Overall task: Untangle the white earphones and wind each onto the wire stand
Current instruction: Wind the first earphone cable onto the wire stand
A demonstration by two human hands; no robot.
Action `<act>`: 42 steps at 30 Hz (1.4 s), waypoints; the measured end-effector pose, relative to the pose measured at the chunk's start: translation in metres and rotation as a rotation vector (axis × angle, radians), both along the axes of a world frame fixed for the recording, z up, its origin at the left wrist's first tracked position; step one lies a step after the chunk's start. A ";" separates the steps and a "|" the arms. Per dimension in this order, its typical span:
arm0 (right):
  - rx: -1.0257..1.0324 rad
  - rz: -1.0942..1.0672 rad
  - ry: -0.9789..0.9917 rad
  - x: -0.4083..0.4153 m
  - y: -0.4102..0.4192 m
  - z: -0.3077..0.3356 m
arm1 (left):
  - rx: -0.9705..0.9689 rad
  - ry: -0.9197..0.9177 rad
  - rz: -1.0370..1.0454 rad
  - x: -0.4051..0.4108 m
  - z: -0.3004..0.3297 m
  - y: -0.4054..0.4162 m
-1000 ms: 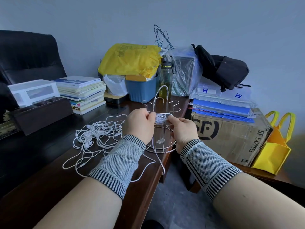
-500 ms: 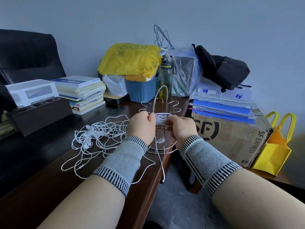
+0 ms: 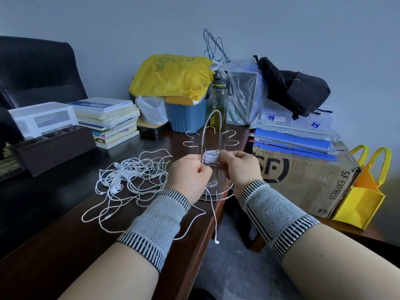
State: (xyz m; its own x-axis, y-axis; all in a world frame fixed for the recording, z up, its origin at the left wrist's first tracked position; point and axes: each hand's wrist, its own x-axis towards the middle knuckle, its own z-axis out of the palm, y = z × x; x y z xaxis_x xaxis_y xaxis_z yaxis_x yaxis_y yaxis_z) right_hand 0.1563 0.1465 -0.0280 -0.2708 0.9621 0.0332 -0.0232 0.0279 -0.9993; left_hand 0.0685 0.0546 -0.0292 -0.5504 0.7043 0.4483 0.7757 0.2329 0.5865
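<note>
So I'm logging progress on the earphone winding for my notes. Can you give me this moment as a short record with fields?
stand: chrome wire stand upright near the edge of the dark wooden desk
wound: coil of white earphone cord around the stand's uprights
left hand: left hand pinches the cord beside the coil
right hand: right hand grips at the coil's other side
loose end: cord tail hangs over the desk edge
remaining: tangled pile of white earphones on the desk, left of the stand

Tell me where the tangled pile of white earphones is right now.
In the head view, the tangled earphones lie on the dark wooden desk to the left of the left hand and the wire stand, in front of the book stack.
</note>
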 end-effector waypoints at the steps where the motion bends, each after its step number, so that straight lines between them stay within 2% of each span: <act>1: 0.019 0.010 0.024 0.001 -0.001 -0.002 | -0.005 0.005 -0.007 0.000 -0.001 0.000; 4: 0.190 0.009 0.042 0.009 -0.007 -0.007 | -0.003 0.017 -0.035 -0.001 -0.006 0.001; 8: 0.655 0.055 -0.138 0.020 -0.015 -0.017 | -0.017 0.060 -0.080 0.006 -0.007 -0.004; 10: 0.782 0.118 -0.178 0.021 -0.017 -0.023 | -0.046 0.092 -0.091 0.010 -0.006 -0.008; 14: 0.928 0.139 -0.257 0.018 -0.013 -0.034 | -0.177 0.172 -0.092 0.018 0.003 -0.018; 17: 0.957 0.133 -0.322 0.016 -0.010 -0.037 | -0.287 0.221 -0.068 0.021 0.009 -0.023; 19: 0.965 0.092 -0.302 0.015 -0.010 -0.037 | -0.284 0.246 -0.058 0.020 0.011 -0.026; 23: 0.819 0.074 -0.179 0.017 -0.012 -0.032 | -0.132 0.232 -0.057 0.018 0.020 -0.035; 28: 0.428 0.114 0.030 0.019 -0.016 -0.015 | -0.018 -0.042 -0.025 0.008 0.026 -0.033; 33: 0.088 0.067 0.166 0.012 -0.014 -0.006 | 0.054 -0.161 0.031 0.007 0.021 -0.019; 37: -0.034 0.081 0.169 0.006 -0.009 -0.001 | 0.046 -0.124 0.115 0.004 0.013 -0.004; 42: -0.024 0.069 0.082 0.001 -0.002 0.002 | -0.026 -0.062 0.175 0.006 0.017 0.004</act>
